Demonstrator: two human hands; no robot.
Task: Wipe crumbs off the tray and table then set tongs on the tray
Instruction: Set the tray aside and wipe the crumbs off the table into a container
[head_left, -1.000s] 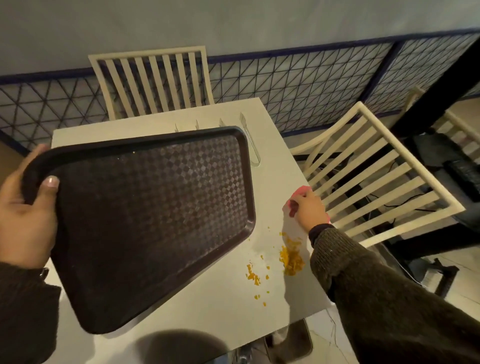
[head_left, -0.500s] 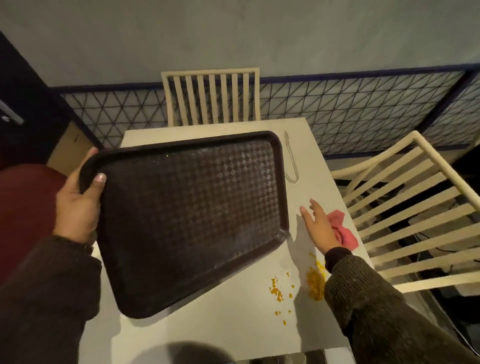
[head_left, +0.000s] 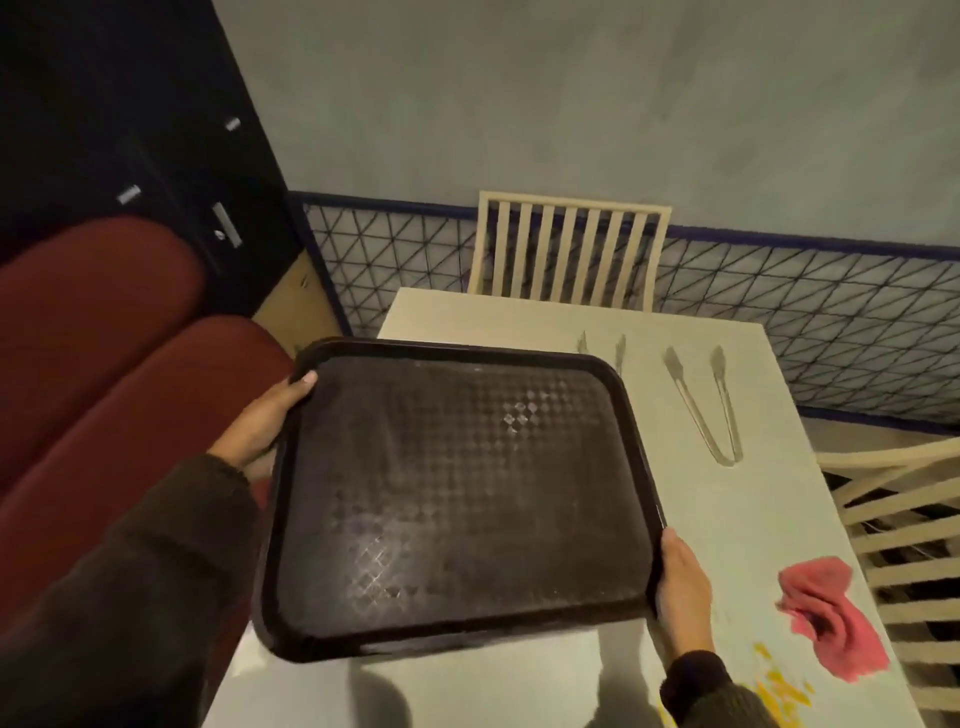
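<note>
A grey wall with a dark lattice-patterned lower band backs a white worktop (head_left: 727, 519); a red padded seat (head_left: 104, 364) lies to its left. The dark brown tray (head_left: 457, 493) is held over the worktop's left half, its left side out past the edge and its surface showing no crumbs. One slatted chair (head_left: 566, 249) stands at the far end, another (head_left: 909, 545) at the right. Tongs (head_left: 706, 405) lie open on the worktop right of the tray, and a second pair (head_left: 602, 348) is partly hidden behind its far rim. A crumpled pink cloth (head_left: 826, 618) sits near the right edge. The left grip (head_left: 260, 426) clasps the tray's far-left corner, thumb on the rim; the right grip (head_left: 683, 592) clasps the near-right corner. Yellow crumbs (head_left: 779, 691) lie just below the cloth.
</note>
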